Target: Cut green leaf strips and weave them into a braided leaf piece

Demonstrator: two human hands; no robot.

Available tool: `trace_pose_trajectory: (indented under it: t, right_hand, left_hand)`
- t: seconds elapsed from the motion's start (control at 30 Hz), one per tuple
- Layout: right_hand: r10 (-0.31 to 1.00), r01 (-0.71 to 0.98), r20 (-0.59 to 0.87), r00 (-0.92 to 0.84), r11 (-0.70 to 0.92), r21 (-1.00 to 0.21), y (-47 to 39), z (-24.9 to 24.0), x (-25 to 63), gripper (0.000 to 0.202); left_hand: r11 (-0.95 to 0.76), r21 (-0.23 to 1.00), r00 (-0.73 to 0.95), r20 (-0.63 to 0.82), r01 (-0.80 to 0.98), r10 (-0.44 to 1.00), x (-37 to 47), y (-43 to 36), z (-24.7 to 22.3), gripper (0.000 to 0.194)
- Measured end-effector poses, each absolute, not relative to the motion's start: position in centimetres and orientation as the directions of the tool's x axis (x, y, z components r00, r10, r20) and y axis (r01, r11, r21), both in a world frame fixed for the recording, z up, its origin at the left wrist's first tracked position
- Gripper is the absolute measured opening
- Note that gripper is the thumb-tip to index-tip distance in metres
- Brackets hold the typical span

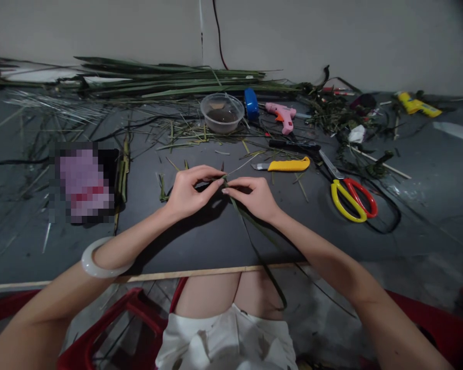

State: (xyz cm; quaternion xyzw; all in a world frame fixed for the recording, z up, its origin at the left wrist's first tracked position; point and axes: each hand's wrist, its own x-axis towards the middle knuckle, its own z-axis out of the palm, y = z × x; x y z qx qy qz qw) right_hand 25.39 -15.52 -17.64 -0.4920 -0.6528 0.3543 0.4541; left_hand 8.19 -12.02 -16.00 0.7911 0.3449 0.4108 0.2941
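Observation:
Both hands meet over the middle of the dark table, fingertips almost touching. My left hand [193,190] pinches a green leaf strip [254,221] between thumb and forefinger. On the other side, my right hand [254,195] also pinches the strip, close to a small folded or knotted part. From there the long ends trail down past the table edge toward my lap. A thin pale strand points up and right from the fingertips. Just beyond the right hand lies a yellow utility knife [289,164] with its blade out. Exact folds at the fingertips are too small to make out.
Scissors [349,200] with yellow and red handles lie at the right. Behind are a clear plastic bowl [221,114], blue tape [250,104], a pink glue gun [281,115] and long green leaves [170,77]. A blurred purple item [85,182] lies left. Leaf scraps are scattered about.

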Motion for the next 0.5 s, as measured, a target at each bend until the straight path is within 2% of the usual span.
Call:
trace_pose_trajectory:
  t: [0.13, 0.23, 0.37, 0.5]
  right_hand:
    - [0.990, 0.101, 0.126, -0.069, 0.133, -0.986, -15.32, -18.17, 25.15, 0.015]
    - [0.991, 0.062, 0.117, -0.070, 0.121, -0.991, -15.31, -18.11, 25.06, 0.015]
    - [0.961, 0.252, 0.273, -0.043, 0.275, -0.928, -15.48, -17.57, 25.11, 0.007]
    - [0.864, 0.479, 0.489, -0.120, 0.482, -0.734, -15.53, -17.26, 25.52, 0.010]
  left_hand:
    - [-0.537, 0.789, 0.405, 0.405, 0.299, 0.820, 8.21, -12.02, -16.24, 0.017]
    - [-0.491, 0.831, 0.384, 0.376, 0.263, 0.843, 8.25, -11.97, -16.47, 0.019]
    - [-0.470, 0.849, 0.378, 0.364, 0.240, 0.851, 8.26, -11.83, -16.61, 0.018]
    - [-0.467, 0.849, 0.418, 0.342, 0.247, 0.842, 8.21, -11.69, -16.52, 0.017]
